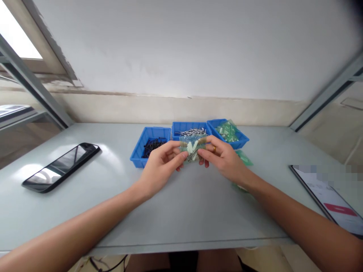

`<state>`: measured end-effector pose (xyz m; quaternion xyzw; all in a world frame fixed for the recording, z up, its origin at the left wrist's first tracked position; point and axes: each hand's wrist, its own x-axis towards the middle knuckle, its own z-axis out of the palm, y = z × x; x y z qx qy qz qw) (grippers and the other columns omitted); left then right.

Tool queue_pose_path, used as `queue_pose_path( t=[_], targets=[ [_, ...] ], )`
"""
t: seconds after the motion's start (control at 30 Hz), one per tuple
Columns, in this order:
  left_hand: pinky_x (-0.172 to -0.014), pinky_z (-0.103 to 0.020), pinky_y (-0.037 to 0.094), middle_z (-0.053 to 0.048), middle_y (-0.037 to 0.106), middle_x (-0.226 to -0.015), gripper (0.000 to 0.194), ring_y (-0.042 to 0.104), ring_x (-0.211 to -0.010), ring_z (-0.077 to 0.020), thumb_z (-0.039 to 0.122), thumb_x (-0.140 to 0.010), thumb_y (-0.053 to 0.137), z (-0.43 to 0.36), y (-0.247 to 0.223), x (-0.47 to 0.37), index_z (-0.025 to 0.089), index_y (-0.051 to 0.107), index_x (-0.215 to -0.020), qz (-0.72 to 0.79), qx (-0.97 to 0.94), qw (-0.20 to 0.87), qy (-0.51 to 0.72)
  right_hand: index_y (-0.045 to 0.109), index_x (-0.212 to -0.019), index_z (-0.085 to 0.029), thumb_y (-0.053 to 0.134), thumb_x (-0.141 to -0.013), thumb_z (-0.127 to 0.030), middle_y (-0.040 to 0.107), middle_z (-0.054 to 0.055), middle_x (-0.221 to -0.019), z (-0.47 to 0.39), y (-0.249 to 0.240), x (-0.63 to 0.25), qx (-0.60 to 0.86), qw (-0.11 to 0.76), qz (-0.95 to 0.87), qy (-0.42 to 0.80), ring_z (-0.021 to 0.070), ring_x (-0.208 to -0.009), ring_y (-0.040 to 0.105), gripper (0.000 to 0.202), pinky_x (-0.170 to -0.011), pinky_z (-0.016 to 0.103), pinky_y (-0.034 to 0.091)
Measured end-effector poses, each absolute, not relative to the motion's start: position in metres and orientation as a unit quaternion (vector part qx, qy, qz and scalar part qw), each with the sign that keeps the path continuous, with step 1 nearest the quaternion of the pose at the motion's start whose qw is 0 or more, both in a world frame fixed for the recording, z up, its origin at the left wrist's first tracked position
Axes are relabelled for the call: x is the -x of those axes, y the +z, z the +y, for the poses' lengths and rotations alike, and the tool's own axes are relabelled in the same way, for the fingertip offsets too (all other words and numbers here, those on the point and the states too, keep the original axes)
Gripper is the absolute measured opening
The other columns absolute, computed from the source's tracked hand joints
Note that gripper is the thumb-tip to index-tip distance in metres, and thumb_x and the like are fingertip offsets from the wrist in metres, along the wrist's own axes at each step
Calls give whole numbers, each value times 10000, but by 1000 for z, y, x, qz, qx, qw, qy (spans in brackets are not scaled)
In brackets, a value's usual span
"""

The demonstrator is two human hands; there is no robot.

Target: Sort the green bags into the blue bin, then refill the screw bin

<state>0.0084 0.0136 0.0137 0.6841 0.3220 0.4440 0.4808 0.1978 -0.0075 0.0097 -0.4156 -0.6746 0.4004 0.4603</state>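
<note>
Between my two hands is a small clear greenish plastic bag (193, 146) with white plugs and thin metal screws showing inside. My left hand (163, 160) pinches its left side with thumb and fingers. The right side is gripped by my right hand (219, 155), which has a ring on one finger. Just behind the bag stands a blue bin (177, 126) of silvery screws. A blue bin (135, 153) of dark screws is beyond my left hand. Past my right hand, a tilted blue bin (242, 140) holds green plastic bags (228, 131).
Another green bag (244, 158) lies by my right wrist, and one more is partly hidden under that forearm. A dark phone-like device (61, 168) rests on the grey table (181, 211) at left. A lit tablet (329, 196) lies at right. Metal frame posts rise at both sides.
</note>
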Motion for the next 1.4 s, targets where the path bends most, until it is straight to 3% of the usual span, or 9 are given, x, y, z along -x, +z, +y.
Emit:
queue_pose_path(
  t=[0.3, 0.67, 0.97, 1.13, 1.23, 1.4],
  targets=[
    [-488, -199, 402, 44, 511, -581, 110, 478, -496, -82, 246, -829, 602, 13, 12, -8, 159, 610, -895, 366, -729, 373, 443, 546, -963, -222, 548, -886, -302, 488, -68, -585, -9, 10, -198, 431, 462, -689, 355, 105, -587, 560, 111, -586, 240, 450],
    [-567, -217, 393, 13, 575, -642, 206, 492, -595, -104, 260, -859, 554, 20, 18, 0, 158, 606, -688, 359, -817, 209, 401, 577, -793, -193, 532, -893, -302, 663, -8, -722, -11, 10, -199, 454, 431, -720, 300, 99, -615, 568, 154, -581, 227, 443],
    [-572, -220, 425, 13, 581, -649, 166, 509, -591, -112, 303, -869, 551, 17, 17, -1, 168, 640, -904, 361, -788, 303, 396, 552, -782, -199, 518, -898, -309, 653, -7, -707, -11, 12, -199, 449, 421, -724, 311, 112, -624, 579, 163, -597, 244, 452],
    [-576, -219, 445, -2, 607, -661, 179, 541, -609, -125, 299, -873, 536, 15, 23, -2, 170, 653, -911, 358, -753, 380, 401, 561, -811, -201, 507, -902, -303, 644, -3, -699, -10, 12, -198, 452, 425, -729, 291, 119, -632, 573, 148, -599, 250, 447],
    [-594, -210, 446, -4, 613, -679, 168, 542, -624, -116, 279, -868, 544, 15, 27, -2, 169, 660, -820, 358, -735, 409, 405, 565, -799, -196, 503, -900, -283, 624, -14, -652, -11, 13, -198, 461, 417, -733, 275, 102, -556, 531, 147, -538, 235, 418],
    [-613, -220, 446, 1, 603, -686, 114, 533, -641, -118, 274, -817, 609, 14, 28, -4, 175, 664, -824, 361, -700, 464, 405, 552, -807, -201, 501, -903, -302, 632, -14, -636, -14, 15, -199, 448, 424, -716, 328, 95, -512, 513, 149, -482, 221, 396]
  ],
)
